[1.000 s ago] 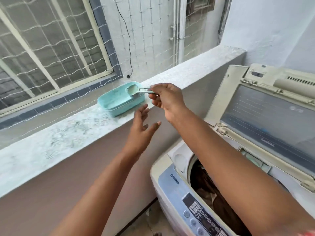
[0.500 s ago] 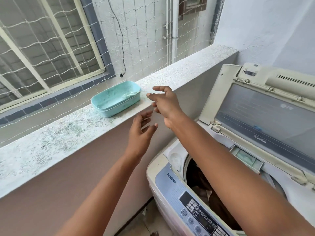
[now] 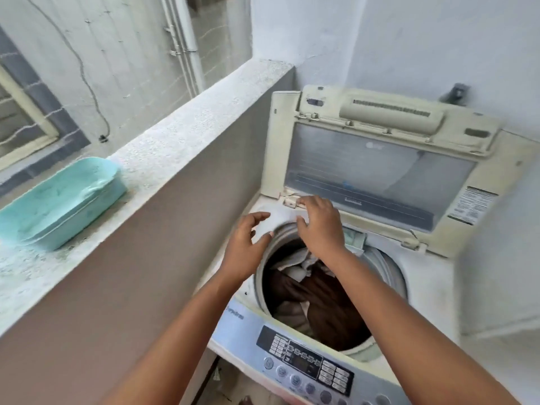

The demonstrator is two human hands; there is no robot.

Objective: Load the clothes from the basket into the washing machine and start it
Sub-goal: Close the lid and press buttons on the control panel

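Cream, yellowed plastic forms the body of the washer (image 3: 432, 290), a top-loading unit standing against the wall at the right of the balcony. Its lid (image 3: 380, 171) is raised and leans back at 12 o'clock from the drum, with a tinted window panel set in a cream frame. The drum (image 3: 388, 276) is a round opening with a pale grey rim. Inside lie the clothes (image 3: 327, 305): mostly dark brown fabric, with white and light pieces at 11 o'clock and 7 o'clock of the opening. A small compartment sits on the deck at 1 o'clock from the drum.

The panel (image 3: 304, 361) runs along the near edge at 6 o'clock, pale blue with a black insert, small white keys and a row of round buttons.

The left hand (image 3: 245, 247) hovers over the drum rim at 9 o'clock, fingers spread and loosely bent, holding nothing. The right hand (image 3: 320, 225) is over the rim at 11 o'clock, fingers extended toward the lid hinge, holding nothing; contact with the deck cannot be confirmed.

A speckled stone ledge (image 3: 181, 141) runs at 9 to 11 o'clock from the washer. A turquoise tub (image 3: 58, 200) rests on it, well apart from both hands.
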